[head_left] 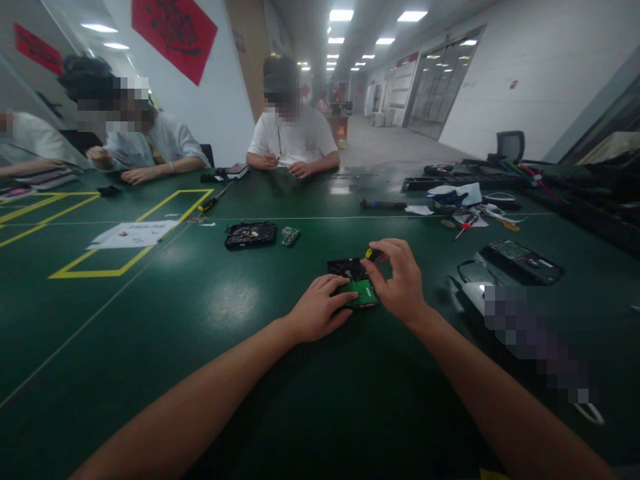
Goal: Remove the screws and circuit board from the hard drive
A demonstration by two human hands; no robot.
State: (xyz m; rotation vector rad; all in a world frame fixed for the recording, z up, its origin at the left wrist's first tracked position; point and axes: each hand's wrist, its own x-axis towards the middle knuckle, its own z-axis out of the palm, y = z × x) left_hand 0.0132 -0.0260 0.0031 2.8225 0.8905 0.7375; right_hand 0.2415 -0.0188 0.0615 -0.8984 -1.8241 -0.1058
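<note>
A hard drive (367, 291) with a green circuit board facing up lies in front of me on the dark green table (270, 413). My left hand (319, 311) grips it, fingers across the board and thumb along its near side. Between the thumb and fingers of my right hand (401, 283), a screwdriver (371, 254) with a yellow and black handle is pinched above the drive's right side. Its tip is too small to make out. The drive's black far part (345, 267) shows beyond my left fingers.
Left of the drive lie an opened black drive (250, 235) and a small circuit board (291, 236). Another drive (523, 261) and a grey pouch (475, 300) lie right. A screwdriver (213, 200), a red-handled one (467, 224) and cables are farther back. Several people sit opposite.
</note>
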